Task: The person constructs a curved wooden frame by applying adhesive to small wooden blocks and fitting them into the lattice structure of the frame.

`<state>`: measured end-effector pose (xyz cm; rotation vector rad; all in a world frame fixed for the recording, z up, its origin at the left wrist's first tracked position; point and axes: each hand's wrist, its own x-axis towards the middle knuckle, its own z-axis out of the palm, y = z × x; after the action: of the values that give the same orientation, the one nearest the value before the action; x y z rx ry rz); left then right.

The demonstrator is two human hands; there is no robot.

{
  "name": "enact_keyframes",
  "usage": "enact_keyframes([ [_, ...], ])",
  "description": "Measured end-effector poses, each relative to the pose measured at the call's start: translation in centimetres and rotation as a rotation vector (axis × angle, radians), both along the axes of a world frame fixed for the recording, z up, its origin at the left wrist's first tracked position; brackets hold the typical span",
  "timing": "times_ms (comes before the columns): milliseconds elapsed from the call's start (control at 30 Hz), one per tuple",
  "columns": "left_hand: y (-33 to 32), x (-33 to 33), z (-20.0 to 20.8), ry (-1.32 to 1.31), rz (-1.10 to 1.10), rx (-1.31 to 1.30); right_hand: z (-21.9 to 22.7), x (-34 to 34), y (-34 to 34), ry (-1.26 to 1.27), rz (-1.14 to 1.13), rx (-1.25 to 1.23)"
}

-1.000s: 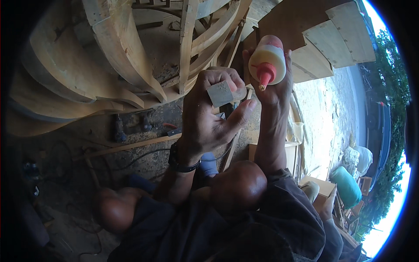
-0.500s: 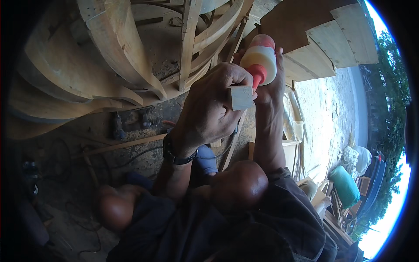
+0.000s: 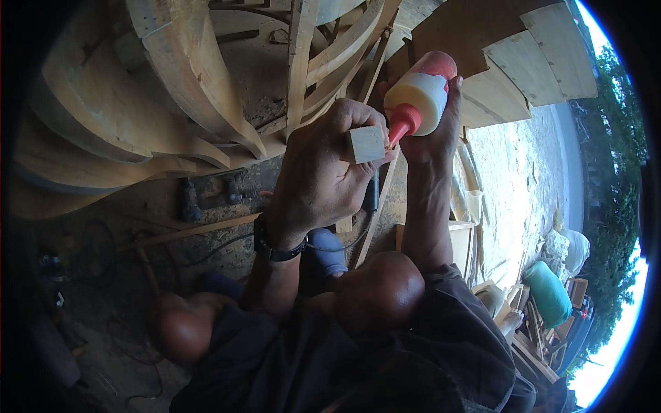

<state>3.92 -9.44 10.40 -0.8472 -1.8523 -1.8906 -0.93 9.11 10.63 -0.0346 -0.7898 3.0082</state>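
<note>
My left hand (image 3: 313,168) is closed around a squared piece of wood (image 3: 368,144), whose pale end faces up toward me. How long the piece is, I cannot tell, since my fingers hide the rest. My right hand (image 3: 430,148) grips a glue bottle (image 3: 428,93), a clear squeeze bottle with pale yellow contents and a red nozzle cap. It is tilted, with the nozzle (image 3: 402,126) pointing down and left. The nozzle tip is right beside the wood and my left fingertips; whether it touches them is unclear.
Curved wooden ribs (image 3: 200,89) stand at the upper left. Stepped wooden panels (image 3: 506,76) are at the upper right. Dark tools (image 3: 189,199) and a long wooden strip (image 3: 200,230) lie on the dusty floor. A green sack (image 3: 547,292) sits among scrap at the far right.
The glue bottle has shifted slightly right and leans over more, showing more of its side. My left hand has moved the wood a little left and up.
</note>
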Motion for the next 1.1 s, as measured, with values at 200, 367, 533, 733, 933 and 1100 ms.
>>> enact_keyframes([
  [200,0.2,0.0,-0.4,-0.042,0.011,-0.01,-2.5,-2.1,0.8,-0.143,-0.23,0.202],
  [367,0.2,-0.2,-1.1,-0.057,0.017,0.015,0.4,0.4,-0.4,0.001,-0.187,0.156],
  [533,0.4,0.0,-1.4,-0.1,0.04,0.053,-0.3,-0.3,0.0,-0.023,-0.34,0.285],
  [733,0.8,0.0,-2.0,-0.081,0.048,0.135,0.8,0.9,-0.1,0.103,-0.292,0.236],
  [933,1.5,0.0,-2.0,-0.026,0.102,0.154,0.8,0.3,-0.2,0.054,-0.453,0.367],
  [1100,1.2,-0.2,-2.1,0.0,0.136,0.121,1.1,0.6,-0.1,0.065,-0.48,0.372],
])
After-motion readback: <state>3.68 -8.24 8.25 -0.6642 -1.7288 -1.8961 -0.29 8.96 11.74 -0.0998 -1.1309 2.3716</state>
